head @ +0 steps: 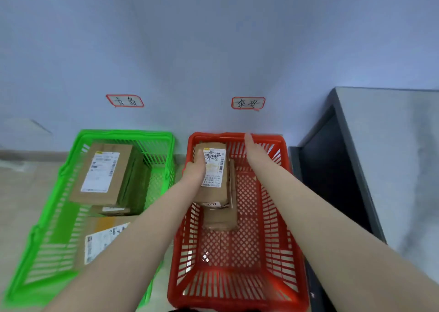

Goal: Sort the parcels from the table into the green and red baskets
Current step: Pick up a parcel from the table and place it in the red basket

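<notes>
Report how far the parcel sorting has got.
Done: several boxes lie in the green basket, a brown box in the red basket. In hand: the left hand holds a labelled parcel over the red basket; the right hand is open. Left: unclear, the table barely shows.

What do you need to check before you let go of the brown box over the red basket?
1. Grip: left hand holds the brown cardboard parcel with the white label: ok.
2. Parcel is over the red plastic basket, not the green plastic basket: ok.
3. The right hand, open, is apart from the parcel: ok.
4. Landing spot: cannot tell; a smaller brown cardboard box lies below.
5. Label matches the red-edged wall sign: cannot tell, writing blurred.
</notes>
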